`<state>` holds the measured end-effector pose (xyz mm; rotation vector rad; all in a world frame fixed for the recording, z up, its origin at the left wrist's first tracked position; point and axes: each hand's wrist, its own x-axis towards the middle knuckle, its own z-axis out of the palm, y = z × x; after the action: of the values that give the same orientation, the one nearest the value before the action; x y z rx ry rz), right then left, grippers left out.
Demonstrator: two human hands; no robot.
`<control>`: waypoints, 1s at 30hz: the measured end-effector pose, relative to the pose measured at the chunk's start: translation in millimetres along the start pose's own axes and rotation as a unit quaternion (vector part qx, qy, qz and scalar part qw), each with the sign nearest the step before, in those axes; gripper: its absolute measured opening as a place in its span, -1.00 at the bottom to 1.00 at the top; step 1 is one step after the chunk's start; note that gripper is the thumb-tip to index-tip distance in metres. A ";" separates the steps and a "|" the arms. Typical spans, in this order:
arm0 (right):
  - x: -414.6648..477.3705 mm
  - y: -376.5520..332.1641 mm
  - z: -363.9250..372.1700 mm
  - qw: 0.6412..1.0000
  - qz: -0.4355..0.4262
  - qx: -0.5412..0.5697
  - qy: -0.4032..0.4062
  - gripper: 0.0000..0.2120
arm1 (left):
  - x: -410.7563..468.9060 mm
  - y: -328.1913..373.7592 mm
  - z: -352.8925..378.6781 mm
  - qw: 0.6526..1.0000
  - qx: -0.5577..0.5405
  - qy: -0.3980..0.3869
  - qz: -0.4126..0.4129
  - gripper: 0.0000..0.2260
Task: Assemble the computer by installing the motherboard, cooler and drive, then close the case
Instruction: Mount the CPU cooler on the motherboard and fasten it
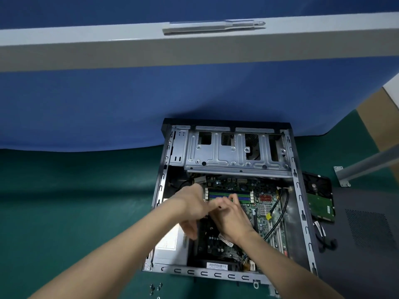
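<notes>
Both hands close together over motherboard (248,203) inside open case (300,190): left hand (192,208), right hand (228,214); grip indeterminate. Drive (320,199) outside, right of case, long axis front-to-back, nearer right hand.

Green motherboard (262,203), grey metal case (237,152), dark green mat (75,190), blue partition (129,100)

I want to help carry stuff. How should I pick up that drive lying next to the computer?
Hold the drive by its two long side edges, reaching down from above. It lies flat with the green circuit board facing up, so keep fingers off that. Its left edge sits close to the case, so come from the right.
</notes>
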<state>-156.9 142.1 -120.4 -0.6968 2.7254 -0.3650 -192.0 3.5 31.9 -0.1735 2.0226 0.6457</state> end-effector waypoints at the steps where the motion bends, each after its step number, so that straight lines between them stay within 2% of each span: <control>1: 1.0 0.4 0.8 1.000 -0.012 -0.023 0.000 -0.74 | 0.4 -0.5 0.2 0.999 -0.041 -0.013 -0.025 -0.59; 2: 1.5 0.1 1.4 1.000 -0.010 -0.023 0.005 -0.75 | 2.3 -0.7 1.7 0.999 0.017 0.015 -0.022 -0.68; 3: 2.2 -0.1 2.4 1.000 -0.005 -0.008 0.021 -0.79 | 3.1 -0.1 5.8 0.986 0.149 0.069 0.007 -0.80; 4: 2.4 -0.9 1.6 0.999 0.004 0.009 0.030 -0.85 | 0.7 2.8 10.5 0.946 0.296 0.115 0.066 -0.88; 6: 1.5 -2.5 1.7 0.999 0.025 0.026 0.016 -0.84 | -1.0 6.9 17.9 0.821 0.515 0.132 0.208 -0.80; 8: 1.5 -2.4 1.4 0.999 0.037 0.028 0.001 -0.80 | -2.6 8.9 23.9 0.689 0.655 0.103 0.293 -0.80; 9: 1.8 -3.2 -0.7 0.999 0.039 0.028 -0.009 -0.79 | -2.7 8.4 25.6 0.658 0.679 0.103 0.308 -0.80; 10: 1.8 -4.4 -3.0 0.999 0.037 0.033 -0.017 -0.78 | -1.8 7.7 25.8 0.658 0.675 0.113 0.313 -0.80; 12: 1.1 -3.9 -6.0 1.000 0.016 0.023 -0.009 -0.73 | -0.9 4.3 19.5 0.704 0.624 0.149 0.305 -0.79; 15: 0.5 -1.6 -7.9 0.999 -0.004 0.025 0.033 -0.45 | -3.9 -8.3 6.9 0.767 0.562 0.202 0.236 -0.79; 18: -5.6 5.0 -1.8 1.000 -0.007 -0.009 -0.002 -0.30 | -10.6 -26.8 8.4 0.821 0.509 0.202 0.159 -0.85; 20: -12.1 8.5 0.0 1.000 -0.006 -0.011 -0.019 -0.24 | -13.6 -37.7 16.2 0.852 0.470 0.184 0.141 -0.82; 24: -17.7 10.8 -6.8 0.998 -0.001 0.050 -0.042 -0.15 | -12.8 -50.5 31.2 0.876 0.427 0.178 0.135 -0.80; 30: -14.9 9.2 -11.1 0.991 0.015 0.107 -0.073 -0.05 | -11.8 -52.3 35.4 0.884 0.405 0.191 0.138 -0.80</control>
<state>-152.3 159.3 -109.7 -0.5976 2.5085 -0.5660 -139.1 -24.5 8.6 0.5327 2.5536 -0.1321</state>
